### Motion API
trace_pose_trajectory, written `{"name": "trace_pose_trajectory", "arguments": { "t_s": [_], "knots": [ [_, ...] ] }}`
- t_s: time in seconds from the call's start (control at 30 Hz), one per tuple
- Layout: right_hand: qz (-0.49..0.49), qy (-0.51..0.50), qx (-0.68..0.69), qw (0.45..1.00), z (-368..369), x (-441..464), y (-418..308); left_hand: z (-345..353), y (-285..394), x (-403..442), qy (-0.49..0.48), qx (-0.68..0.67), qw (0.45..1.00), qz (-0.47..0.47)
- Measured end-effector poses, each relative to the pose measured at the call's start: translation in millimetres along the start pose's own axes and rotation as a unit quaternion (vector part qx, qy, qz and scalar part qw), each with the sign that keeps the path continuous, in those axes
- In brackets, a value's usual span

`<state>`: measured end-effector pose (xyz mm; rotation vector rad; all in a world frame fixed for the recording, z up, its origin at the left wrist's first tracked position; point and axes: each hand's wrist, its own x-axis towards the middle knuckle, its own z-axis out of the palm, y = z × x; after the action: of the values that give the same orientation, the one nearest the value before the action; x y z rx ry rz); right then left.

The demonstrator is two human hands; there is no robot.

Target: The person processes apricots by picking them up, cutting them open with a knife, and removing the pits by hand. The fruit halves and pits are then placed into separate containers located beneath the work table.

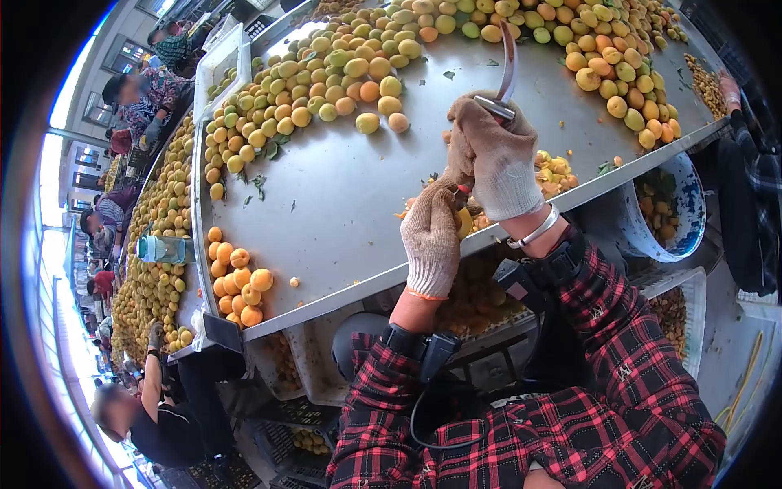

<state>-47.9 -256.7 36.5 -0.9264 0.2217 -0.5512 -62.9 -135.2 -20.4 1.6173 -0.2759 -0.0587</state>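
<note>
Both hands wear dirty knit gloves and meet over the metal table's near edge. My right hand [497,155] is closed round the handle of a curved knife [508,65], its blade pointing up and away. Closed just left of it and lower, my left hand [433,228] touches the right hand's fingers. A small red thing [463,189] shows between the hands, and part of a yellow fruit [464,222] shows beside my left palm; how it is held is hidden. Cut yellow fruit pieces [555,173] lie on the table right of my right hand.
Whole apricots [326,81] cover the back of the metal table [318,220]; orange ones [239,277] sit at its left corner. A bucket [691,204] and crates are below the right edge. A clear container [163,248] and several people are at the left. Another person's hand is far right.
</note>
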Motion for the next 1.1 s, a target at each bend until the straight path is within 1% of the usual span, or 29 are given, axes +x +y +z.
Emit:
{"name": "trace_pose_trajectory", "arguments": {
  "t_s": [0.13,0.2,0.23,0.3,0.33,0.37,0.4,0.43,0.47,0.5,0.53,0.57,0.63,0.77,0.83,0.87,0.9,0.93,0.97,1.0,1.03,1.07,1.1],
  "knots": [
    [0.021,-0.036,0.012,0.999,0,-2,-1,-5,-7,1,-0.027,0.045,0.998,0.021],
    [-0.019,-0.074,-0.048,0.996,4,-10,-5,-3,1,0,-0.036,0.049,0.997,0.050],
    [-0.018,-0.074,-0.048,0.996,6,-12,-4,-3,0,1,-0.036,0.050,0.997,0.049],
    [-0.139,-0.101,-0.117,0.978,8,-16,0,-5,-5,5,-0.061,0.108,0.988,0.087],
    [-0.156,-0.120,-0.134,0.971,5,-15,1,-4,-6,4,-0.062,0.108,0.988,0.086],
    [-0.156,-0.119,-0.134,0.971,4,-15,0,-3,-6,3,-0.055,0.087,0.994,0.045],
    [-0.140,-0.123,-0.138,0.973,4,-15,0,-3,-6,2,-0.048,0.066,0.997,0.004],
    [-0.124,-0.127,-0.142,0.974,4,-15,-1,-2,-7,3,-0.050,0.066,0.997,0.004],
    [-0.062,-0.089,-0.052,0.993,4,-11,-2,-2,-8,2,-0.041,0.052,0.998,0.015],
    [-0.063,-0.086,-0.053,0.993,2,-9,-6,-3,-8,2,-0.033,0.038,0.998,0.027],
    [-0.007,-0.095,-0.012,0.995,-1,-6,-13,-3,-10,3,-0.034,0.037,0.998,0.026],
    [0.049,-0.106,0.028,0.993,-3,-4,-17,-2,-12,3,-0.046,-0.004,0.999,0.012],
    [0.052,-0.102,0.052,0.992,-3,-3,-15,-4,-15,2,-0.070,-0.085,0.994,-0.020],
    [0.076,-0.115,0.069,0.988,-3,-3,-10,-2,-9,-2,-0.053,-0.092,0.993,-0.052],
    [0.089,-0.120,0.084,0.985,-3,-3,-10,-3,-11,-3,-0.044,-0.172,0.978,-0.108],
    [0.111,-0.157,0.109,0.975,-4,-4,-11,-6,-10,-4,-0.044,-0.172,0.978,-0.109],
    [0.132,-0.195,0.135,0.963,-5,-5,-13,-10,-7,-7,-0.075,0.016,0.997,0.017],
    [0.132,-0.195,0.134,0.963,-5,-5,-16,-11,-4,-8,-0.102,0.204,0.963,0.141],
    [0.130,-0.233,0.118,0.957,-4,-7,-19,-10,1,-9,-0.102,0.203,0.964,0.141],
    [0.128,-0.270,0.102,0.949,-4,-8,-22,-9,7,-10,-0.111,0.199,0.956,0.187],
    [0.128,-0.270,0.102,0.949,-3,-9,-24,-7,10,-10,-0.120,0.194,0.946,0.232],
    [0.132,-0.292,0.112,0.941,-2,-10,-26,-7,11,-11,-0.143,0.161,0.953,0.212],
    [0.135,-0.314,0.122,0.932,-2,-10,-27,-7,10,-12,-0.144,0.160,0.953,0.212]
  ]
}}
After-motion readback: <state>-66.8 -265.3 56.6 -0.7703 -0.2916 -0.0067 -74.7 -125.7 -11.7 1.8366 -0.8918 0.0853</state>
